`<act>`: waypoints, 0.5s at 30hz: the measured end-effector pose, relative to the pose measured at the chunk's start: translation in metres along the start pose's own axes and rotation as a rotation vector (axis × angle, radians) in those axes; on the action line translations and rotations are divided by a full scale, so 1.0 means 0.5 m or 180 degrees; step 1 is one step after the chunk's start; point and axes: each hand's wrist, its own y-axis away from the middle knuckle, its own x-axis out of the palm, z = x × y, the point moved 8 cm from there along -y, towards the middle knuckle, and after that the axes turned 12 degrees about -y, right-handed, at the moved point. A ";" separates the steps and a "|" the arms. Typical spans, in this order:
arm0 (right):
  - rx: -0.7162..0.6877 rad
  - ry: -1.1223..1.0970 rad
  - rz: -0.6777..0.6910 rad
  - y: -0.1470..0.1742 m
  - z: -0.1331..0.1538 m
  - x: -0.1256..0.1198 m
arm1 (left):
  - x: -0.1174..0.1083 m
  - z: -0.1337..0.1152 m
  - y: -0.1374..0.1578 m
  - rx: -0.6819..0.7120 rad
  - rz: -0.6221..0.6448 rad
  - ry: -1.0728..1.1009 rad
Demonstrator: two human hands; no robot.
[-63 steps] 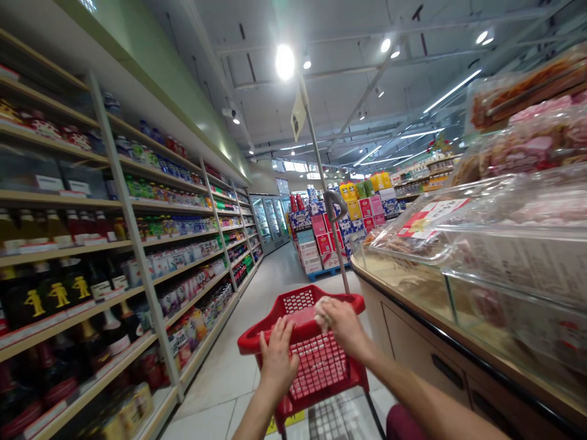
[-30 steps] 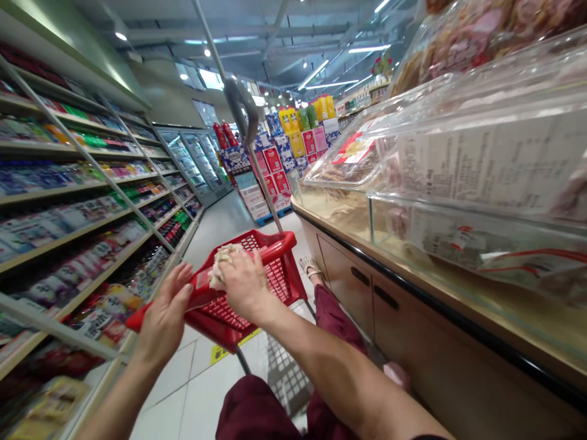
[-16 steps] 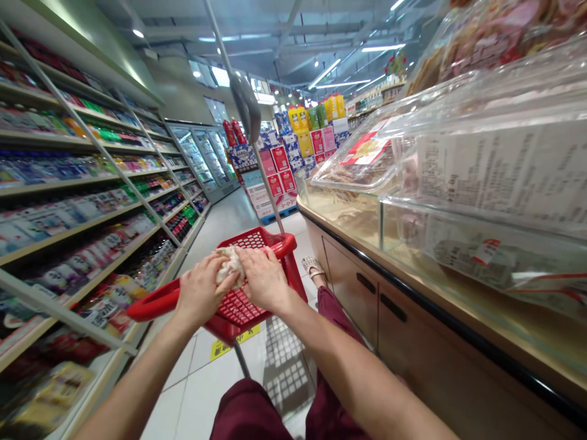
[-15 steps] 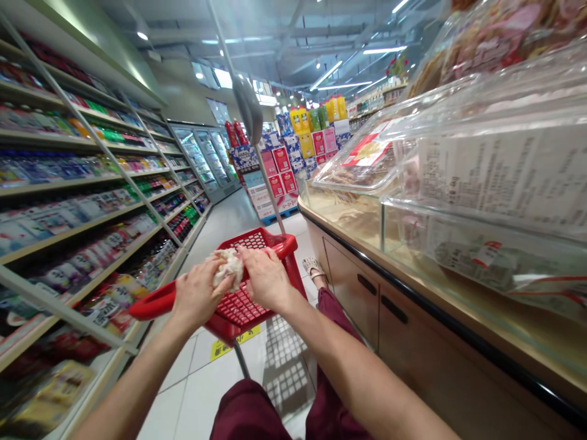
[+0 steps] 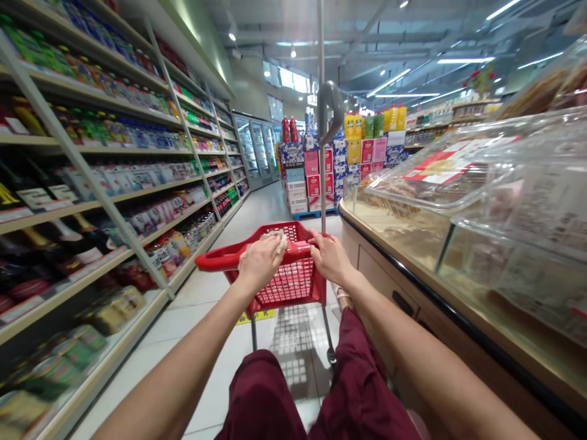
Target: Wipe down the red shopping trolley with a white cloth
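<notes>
A red shopping cart with a mesh basket stands in front of me. My left hand is closed over a crumpled whitish cloth, pressing it against the red handle. Part of the cloth is hidden under the fingers. At the right end of the handle, my right hand grips the red bar with its fingers bent over it. Close by that hand, a grey metal pole with a hooked grey piece rises from the cart.
Shelves of bottled drinks line the left side. Close on the right is a wooden display counter with clear plastic food packs. Stacked boxes stand ahead, with glass-door fridges behind. A yellow floor sticker lies under the cart.
My right hand has left the cloth and moved to the handle's right end. My left hand keeps the cloth on the handle. The view has turned left, and the cart appears more level.
</notes>
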 end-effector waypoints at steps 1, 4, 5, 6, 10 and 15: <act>0.0001 -0.0009 0.0014 0.001 0.000 -0.001 | -0.001 0.035 0.015 -0.0087 0.0046 -0.0009; -0.0060 -0.0011 -0.0094 0.007 0.009 0.001 | -0.011 0.143 0.063 -0.0722 -0.0052 -0.0002; -0.0096 -0.0020 -0.0174 0.011 0.015 0.004 | -0.016 0.157 0.073 -0.0915 -0.0199 0.0053; -0.0134 -0.0034 -0.0269 0.015 0.020 0.008 | -0.020 0.152 0.077 -0.1018 -0.0373 0.0120; -0.0272 -0.0100 -0.0596 0.031 0.025 0.023 | -0.016 0.001 0.036 -0.0189 -0.0705 0.0447; -0.0300 -0.0202 -0.0722 0.033 0.001 0.018 | -0.035 0.045 0.061 -0.0119 -0.0953 0.0393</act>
